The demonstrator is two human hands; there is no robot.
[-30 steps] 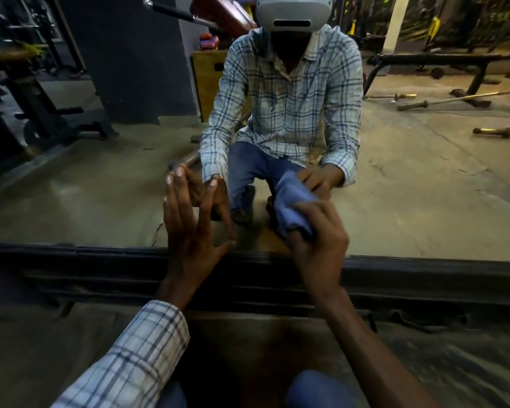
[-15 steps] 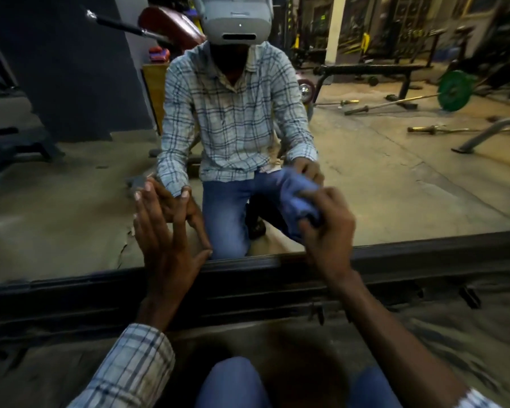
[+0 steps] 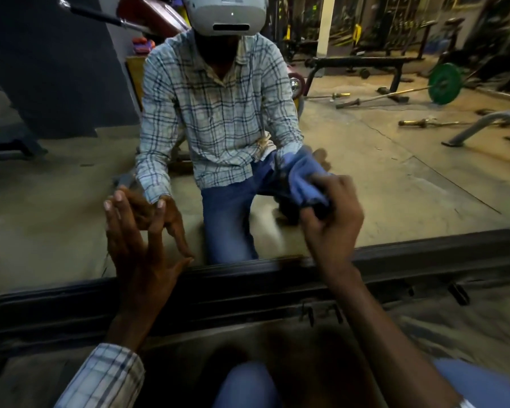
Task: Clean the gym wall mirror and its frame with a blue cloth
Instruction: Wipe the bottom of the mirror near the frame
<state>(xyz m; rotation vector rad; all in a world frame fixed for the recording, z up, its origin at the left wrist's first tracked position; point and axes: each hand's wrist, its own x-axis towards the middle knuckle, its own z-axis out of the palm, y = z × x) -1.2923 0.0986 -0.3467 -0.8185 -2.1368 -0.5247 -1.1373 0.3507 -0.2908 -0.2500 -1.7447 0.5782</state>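
The left hand (image 3: 142,245) is held up to the mirror (image 3: 56,201), its fingers (image 3: 117,219) straight and spread, the tips touching the glass above the dark frame (image 3: 248,287). Further right, the right hand (image 3: 333,222) grips the bunched blue cloth (image 3: 304,184). The cloth juts past the curled fingers against the glass, just above the frame. Two hands, one cloth.

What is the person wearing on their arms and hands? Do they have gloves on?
No gloves: the left hand and the right hand are both bare, with no ring or watch showing. The left arm wears a long checked sleeve, pale with dark blue lines, ending in a cuff at the wrist. The right forearm is uncovered as far as the picture shows.
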